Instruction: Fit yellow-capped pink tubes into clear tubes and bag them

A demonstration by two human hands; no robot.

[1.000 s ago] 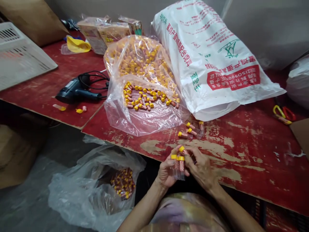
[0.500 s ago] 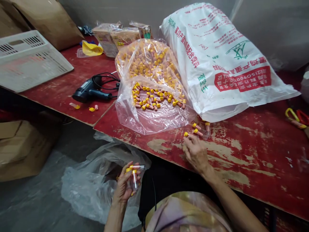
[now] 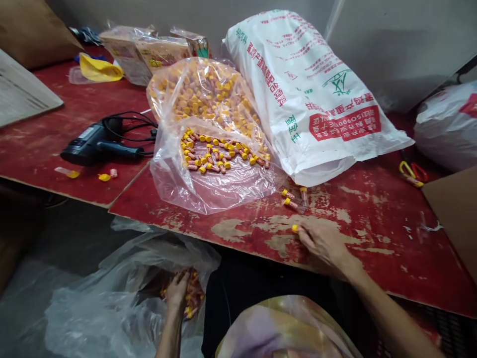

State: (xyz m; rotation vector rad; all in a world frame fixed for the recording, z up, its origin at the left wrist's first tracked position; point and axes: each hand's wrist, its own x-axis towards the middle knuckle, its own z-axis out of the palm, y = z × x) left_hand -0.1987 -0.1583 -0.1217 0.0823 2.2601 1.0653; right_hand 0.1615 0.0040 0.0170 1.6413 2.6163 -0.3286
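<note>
My right hand is over the table's front edge, its fingers pinched on a small vial whose yellow cap sticks out at the fingertips. Down at the left, my left hand reaches into an open clear plastic bag below the table. It touches a heap of yellow-capped vials there; its fingertips are hidden, so what it grips cannot be made out. A few vials with pink contents lie on the table beyond my right hand. Farther back, another clear bag holds many such vials.
A large white printed sack lies behind the vials. On the left are a heat gun with its cord and wrapped packages. Scissors and a cardboard box are at the right of the red table.
My left hand has gone down into the lower bag, and the vials it held are no longer visible in it. My right hand has drawn back from the loose vials with one. The view has shifted right.
</note>
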